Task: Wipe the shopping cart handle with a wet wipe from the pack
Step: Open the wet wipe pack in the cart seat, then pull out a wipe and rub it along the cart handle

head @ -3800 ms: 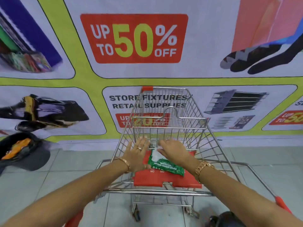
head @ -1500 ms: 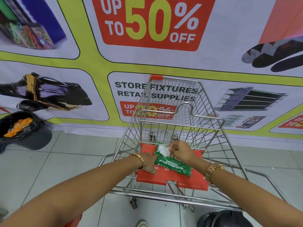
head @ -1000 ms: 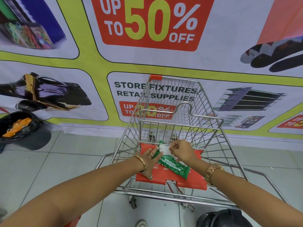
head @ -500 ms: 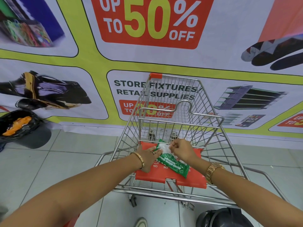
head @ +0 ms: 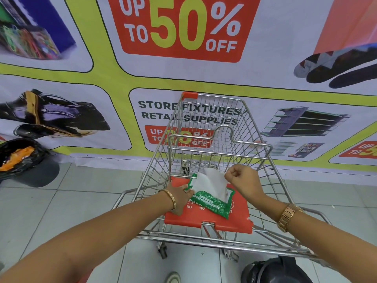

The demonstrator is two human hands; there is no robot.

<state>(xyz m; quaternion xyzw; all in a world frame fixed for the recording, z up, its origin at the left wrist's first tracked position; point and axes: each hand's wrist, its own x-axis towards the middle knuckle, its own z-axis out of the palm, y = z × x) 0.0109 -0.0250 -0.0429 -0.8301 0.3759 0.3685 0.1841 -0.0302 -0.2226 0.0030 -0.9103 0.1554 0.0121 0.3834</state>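
A green wet-wipe pack [head: 214,203] lies on the red child-seat flap [head: 240,219] of a wire shopping cart [head: 212,127]. My left hand [head: 179,197] presses flat on the pack's left end. My right hand [head: 242,178] pinches the corner of a white wipe [head: 210,183], which stretches up out of the pack's opening. The cart's metal handle bar [head: 204,240] runs across below the flap, near my forearms; its red end grips are hidden.
A printed sale banner [head: 183,29] covers the wall right behind the cart. A bin with a black bag [head: 22,160] stands on the tiled floor at left. A dark bag [head: 275,270] sits on the floor at bottom right.
My right hand has lifted up and to the right, drawing the white wipe well out of the pack. My left hand has stayed on the pack's left end.
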